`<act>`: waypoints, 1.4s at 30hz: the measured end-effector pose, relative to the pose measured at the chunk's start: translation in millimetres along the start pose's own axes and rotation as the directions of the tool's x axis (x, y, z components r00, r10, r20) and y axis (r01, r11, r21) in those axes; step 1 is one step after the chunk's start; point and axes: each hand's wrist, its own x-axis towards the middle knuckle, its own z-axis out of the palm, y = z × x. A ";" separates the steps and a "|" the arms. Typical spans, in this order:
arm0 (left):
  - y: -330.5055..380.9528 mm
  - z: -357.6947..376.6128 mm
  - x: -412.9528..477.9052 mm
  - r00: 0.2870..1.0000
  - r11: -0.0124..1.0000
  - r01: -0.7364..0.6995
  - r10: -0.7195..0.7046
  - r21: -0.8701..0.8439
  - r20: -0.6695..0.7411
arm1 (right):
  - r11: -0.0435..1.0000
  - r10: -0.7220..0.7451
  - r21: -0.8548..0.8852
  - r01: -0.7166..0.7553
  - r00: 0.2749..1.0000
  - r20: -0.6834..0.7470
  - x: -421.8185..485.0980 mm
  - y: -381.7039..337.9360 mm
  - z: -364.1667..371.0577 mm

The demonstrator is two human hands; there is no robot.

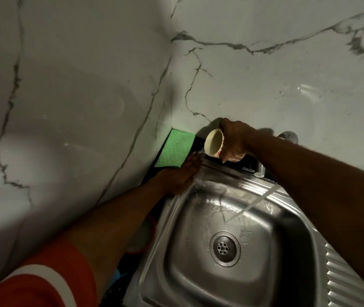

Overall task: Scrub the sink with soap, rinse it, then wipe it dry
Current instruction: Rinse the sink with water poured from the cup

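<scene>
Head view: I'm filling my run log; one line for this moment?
phase: rinsing | right hand: tilts cup, pouring | left hand: fingers straight at rim of sink | tap: running

Green cloth (175, 149); cream cup (217, 144), red print; steel sink (254, 273); orange sleeve (43, 278).

Sink (176, 251) occupies the lower right. Drain (225, 248) lies central in the basin floor. Tap (259, 169) stands behind the basin. Pad (174, 149) lies in the wall (88, 85) corner, behind and left of the basin. Left hand (176, 178) rests on the rear left rim, before the pad. Right hand (235, 138) holds a cup (215, 144) tipped above that rim corner, right of the pad. Drainboard (343, 273) lies right of the basin.
</scene>
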 end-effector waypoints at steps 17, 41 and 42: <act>8.3 -5.1 -21.7 0.885 0.929 0.365 -0.366 0.060 0.288 | 0.996 -0.090 -0.010 0.090 0.996 0.009 -1.8 -5.0 1.8; 64.7 -9.5 -44.7 0.709 0.850 0.513 -0.499 0.122 0.498 | 0.907 -0.294 -0.266 0.327 0.943 0.158 -75.8 -65.6 21.8; 68.0 -7.4 -47.8 0.713 0.866 0.478 -0.481 0.148 0.510 | 0.906 -0.271 -0.293 0.305 0.950 0.153 -79.3 -68.0 24.4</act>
